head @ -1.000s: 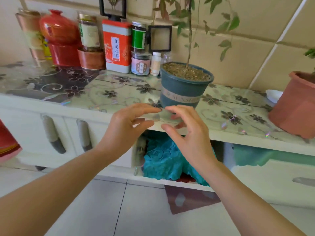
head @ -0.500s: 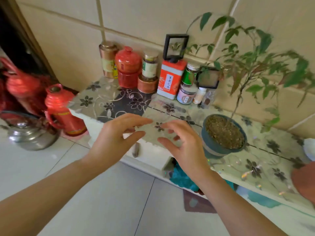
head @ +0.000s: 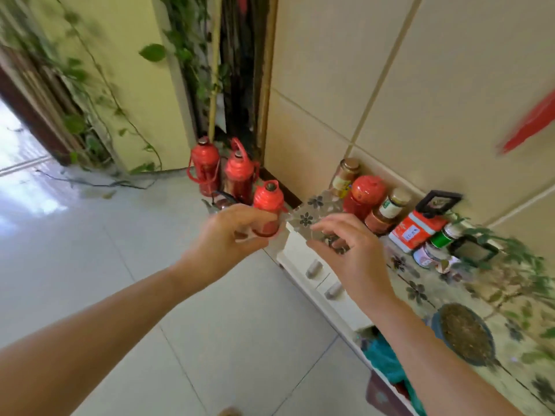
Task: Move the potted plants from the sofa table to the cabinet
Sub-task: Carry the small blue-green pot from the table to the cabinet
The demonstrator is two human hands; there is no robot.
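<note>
A blue pot (head: 464, 334) with a thin leafy plant (head: 516, 274) stands on the white cabinet (head: 309, 256), whose top has a flower-patterned cover, at the lower right. Both hands are raised in front of me, away from the pot and to its left. My left hand (head: 228, 235) and my right hand (head: 345, 250) hold nothing, with the fingers loosely curled and apart. The sofa table is out of view.
Jars, tins and a red lidded pot (head: 365, 193) line the wall at the back of the cabinet. Three red thermos flasks (head: 237, 175) and a kettle stand on the floor by the cabinet's left end. A climbing vine (head: 99, 94) covers the far wall near a doorway.
The view has swung left and away from the cabinet. The blue pot stays standing on the cabinet, now at the lower right. Both empty hands have drawn back from it.
</note>
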